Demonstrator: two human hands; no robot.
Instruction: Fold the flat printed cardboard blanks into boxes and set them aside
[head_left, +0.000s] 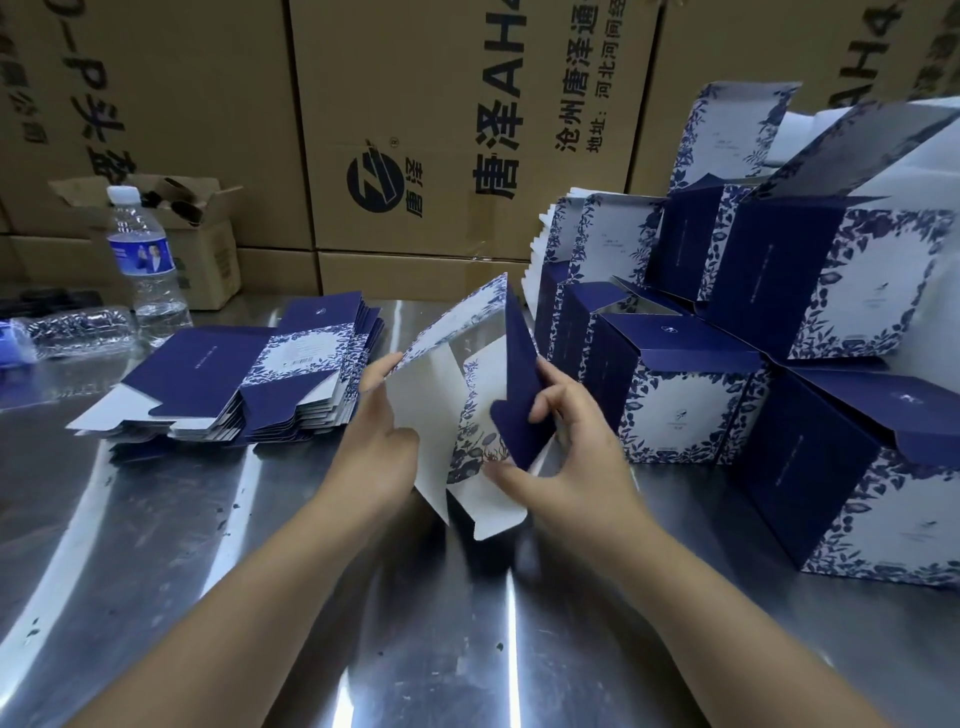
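- While an open brown carton (208, 228) at the far left holds dark tube-like pieces, a water bottle (148, 270) stands upright just in front of it.
- A stack of flat blanks (249, 384) lies on the steel tabletop (260, 571), left of both hands.
- At centre, the left hand (384, 441) grips the white panel of a half-opened blank (467, 395) raised above the tabletop.
- The right hand (576, 457) pinches that blank's navy flap, fingers curled.
- Folded boxes (685, 405) with top flaps open are piled at the right.

We face a scuffed steel table (156, 545) — glare-streaked — with brown printed cartons (415, 78) stacked from ten to two o'clock.
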